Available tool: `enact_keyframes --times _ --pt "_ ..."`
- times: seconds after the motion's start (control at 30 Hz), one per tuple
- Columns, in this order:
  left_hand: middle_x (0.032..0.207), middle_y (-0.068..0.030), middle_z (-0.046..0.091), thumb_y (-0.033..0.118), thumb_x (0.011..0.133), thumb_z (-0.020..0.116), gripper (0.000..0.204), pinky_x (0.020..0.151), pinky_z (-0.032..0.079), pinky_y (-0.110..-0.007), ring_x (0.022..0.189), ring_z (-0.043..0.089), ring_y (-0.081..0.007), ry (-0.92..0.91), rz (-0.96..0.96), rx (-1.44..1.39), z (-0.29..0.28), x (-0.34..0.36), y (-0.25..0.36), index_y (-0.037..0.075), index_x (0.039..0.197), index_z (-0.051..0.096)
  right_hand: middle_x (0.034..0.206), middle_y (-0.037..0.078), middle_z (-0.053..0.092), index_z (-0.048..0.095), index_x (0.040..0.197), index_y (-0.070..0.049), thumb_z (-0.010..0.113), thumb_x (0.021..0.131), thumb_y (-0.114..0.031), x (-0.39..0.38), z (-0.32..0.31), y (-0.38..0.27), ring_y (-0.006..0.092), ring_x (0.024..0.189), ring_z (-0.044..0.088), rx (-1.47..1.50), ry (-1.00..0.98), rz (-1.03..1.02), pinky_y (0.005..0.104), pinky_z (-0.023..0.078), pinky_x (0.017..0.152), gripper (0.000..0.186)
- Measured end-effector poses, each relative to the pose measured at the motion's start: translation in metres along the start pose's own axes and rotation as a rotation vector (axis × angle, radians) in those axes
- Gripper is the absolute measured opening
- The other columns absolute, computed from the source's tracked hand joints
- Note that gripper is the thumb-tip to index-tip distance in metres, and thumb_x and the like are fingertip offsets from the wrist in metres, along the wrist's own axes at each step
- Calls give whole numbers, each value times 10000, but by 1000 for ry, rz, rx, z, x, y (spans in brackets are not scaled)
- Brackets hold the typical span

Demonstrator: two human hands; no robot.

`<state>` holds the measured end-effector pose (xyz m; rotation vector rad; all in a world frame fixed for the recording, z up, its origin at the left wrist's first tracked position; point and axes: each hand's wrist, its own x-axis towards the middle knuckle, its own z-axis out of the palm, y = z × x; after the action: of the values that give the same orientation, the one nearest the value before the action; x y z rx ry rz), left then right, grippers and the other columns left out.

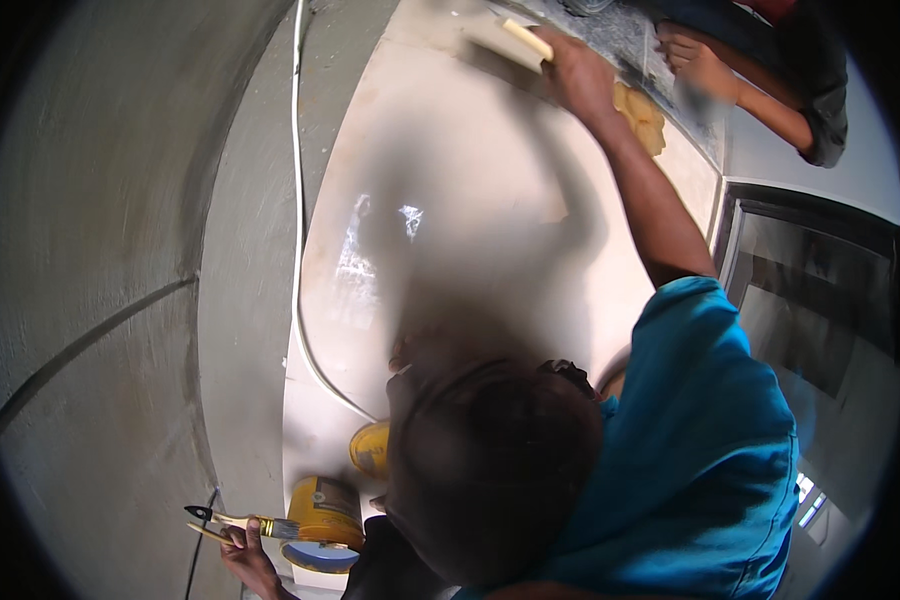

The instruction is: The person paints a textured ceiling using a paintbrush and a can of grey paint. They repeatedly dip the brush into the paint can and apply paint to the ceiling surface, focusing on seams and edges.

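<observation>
At the lower left my left hand [249,562], coming in from the lower edge, is closed around a paintbrush [275,527] with a pale wooden handle and dark tip. A second wooden handle [210,533] shows in the same grip; its other end is hidden. The bristles are at the side of a yellow bucket [328,505], whose mouth shows a pale inside. Just behind it is another yellow container [370,448], partly hidden by a person's head. My right hand is not visible.
A person in a blue shirt [690,440] fills the lower right; their hand [580,75] holds a pale-handled flat tool over a white panel [450,150]. Another person's hands [700,65] are at the upper right. A white cable [297,200] runs along the grey wall [100,250].
</observation>
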<state>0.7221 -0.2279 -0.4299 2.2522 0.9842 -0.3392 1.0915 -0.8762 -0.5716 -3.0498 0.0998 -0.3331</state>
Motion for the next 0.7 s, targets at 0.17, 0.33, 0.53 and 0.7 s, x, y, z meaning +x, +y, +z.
enact_keyframes --times 0.17,0.33,0.53,0.7 --pt "790 6 512 144 846 784 230 793 425 -313 793 484 -141 50 37 93 8 6 8 29 873 587 1022 79 738 657 1209 -263 631 817 -72 14 49 -1 348 934 700 98 4 21 481 545 790 437" --pt "806 -20 557 150 852 773 226 775 436 -334 778 497 -159 52 48 99 5 15 -1 10 885 599 972 122 741 660 1219 -251 576 852 -75 29 78 -25 357 883 712 -4 -167 84 483 543 739 416" --pt "1125 -193 690 287 897 760 445 846 511 -421 988 627 -245 55 -116 373 1 5 1 -59 1153 647 879 140 737 663 1230 -266 559 872 -90 46 102 -24 352 807 721 -34 -184 79 485 544 693 413" --pt "1051 -143 669 132 885 758 338 793 554 -362 960 612 -197 -50 -267 585 9 -3 38 -83 1103 617 889 135 739 674 1217 -262 572 863 -102 70 103 -22 351 826 721 -70 -197 68 480 546 692 402"
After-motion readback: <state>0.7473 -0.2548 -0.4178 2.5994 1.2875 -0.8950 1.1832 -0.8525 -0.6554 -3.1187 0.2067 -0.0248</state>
